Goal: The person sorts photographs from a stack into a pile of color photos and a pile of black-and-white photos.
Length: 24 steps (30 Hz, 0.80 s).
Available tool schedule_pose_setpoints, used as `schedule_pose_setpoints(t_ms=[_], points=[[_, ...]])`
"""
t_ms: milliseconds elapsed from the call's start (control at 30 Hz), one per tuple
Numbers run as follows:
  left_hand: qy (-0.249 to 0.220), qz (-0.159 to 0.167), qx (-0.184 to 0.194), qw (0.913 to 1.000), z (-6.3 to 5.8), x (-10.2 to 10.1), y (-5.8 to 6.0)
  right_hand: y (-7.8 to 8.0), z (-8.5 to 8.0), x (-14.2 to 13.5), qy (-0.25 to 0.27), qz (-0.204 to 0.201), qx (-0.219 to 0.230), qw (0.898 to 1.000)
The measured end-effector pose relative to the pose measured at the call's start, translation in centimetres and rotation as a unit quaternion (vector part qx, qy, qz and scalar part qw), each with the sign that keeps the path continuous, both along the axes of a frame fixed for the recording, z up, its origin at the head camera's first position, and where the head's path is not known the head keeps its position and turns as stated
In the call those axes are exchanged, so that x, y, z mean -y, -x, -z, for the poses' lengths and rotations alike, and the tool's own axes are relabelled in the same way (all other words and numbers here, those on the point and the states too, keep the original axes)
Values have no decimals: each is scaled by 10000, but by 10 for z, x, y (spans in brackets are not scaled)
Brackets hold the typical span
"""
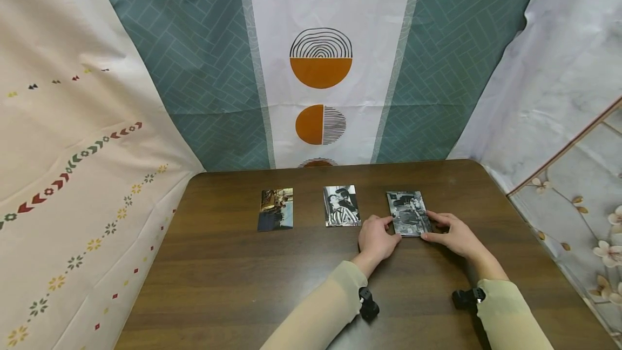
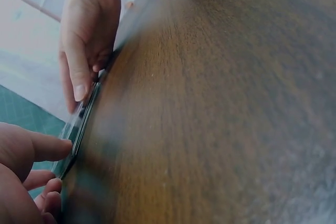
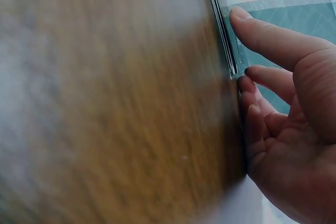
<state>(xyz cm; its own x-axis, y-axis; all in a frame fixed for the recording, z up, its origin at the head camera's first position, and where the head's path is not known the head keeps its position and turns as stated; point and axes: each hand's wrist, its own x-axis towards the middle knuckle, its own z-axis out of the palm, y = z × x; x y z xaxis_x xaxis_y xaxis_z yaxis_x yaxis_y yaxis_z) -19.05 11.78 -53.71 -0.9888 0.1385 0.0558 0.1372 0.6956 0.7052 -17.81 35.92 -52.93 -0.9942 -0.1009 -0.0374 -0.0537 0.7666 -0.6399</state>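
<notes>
Just right of the couple photo (image 1: 342, 206), your left hand (image 1: 376, 237) and right hand (image 1: 453, 235) pinch the photo stack (image 1: 409, 213) by its side edges; uneven fingertip pressure could slide its layers askew.

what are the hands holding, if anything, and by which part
The rightmost photo: the left hand has its left edge near the lower corner, the right hand its right edge near the lower corner.

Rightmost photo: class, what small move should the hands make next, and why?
Probably press gently inward to square this photo: the left hand and right hand hold opposite sides, and its edge looks layered in the right wrist view.
</notes>
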Motion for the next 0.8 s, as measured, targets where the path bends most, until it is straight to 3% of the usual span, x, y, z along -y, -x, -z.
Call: schedule_pose_setpoints(t_ms=[200, 500, 800], points=[[-359, -123, 1, 9993, 4, 1, 1, 0, 1, 5, 122, 131, 58, 9998], [-957, -231, 147, 9950, -1, 6, -1, 2, -7, 13, 43, 168, -84, 9998], [-1653, -83, -53, 9862, 5, 28, 9, 10, -18, 38, 76, 105, -263, 9996]])
